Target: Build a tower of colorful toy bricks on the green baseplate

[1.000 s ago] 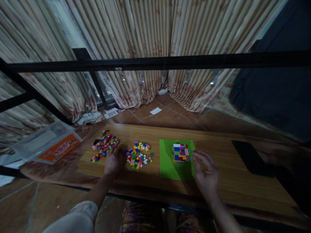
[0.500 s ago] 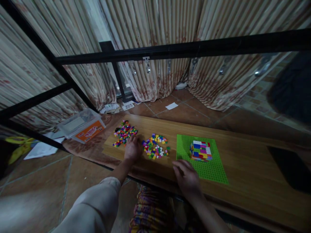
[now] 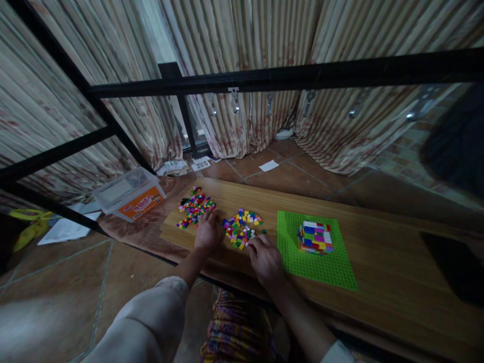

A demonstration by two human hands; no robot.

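Brick block (image 3: 315,237) stands built up on green studded baseplate (image 3: 325,275); 2 loose brick piles (image 3: 193,207) remain unplaced; left hand (image 3: 208,231) and right hand (image 3: 266,258) half-curled at piles, grip undeterminable

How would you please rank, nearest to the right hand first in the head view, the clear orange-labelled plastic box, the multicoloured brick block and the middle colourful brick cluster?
1. Middle colourful brick cluster: at the right hand.
2. Multicoloured brick block: right, on green studded baseplate.
3. Clear orange-labelled plastic box: far left.
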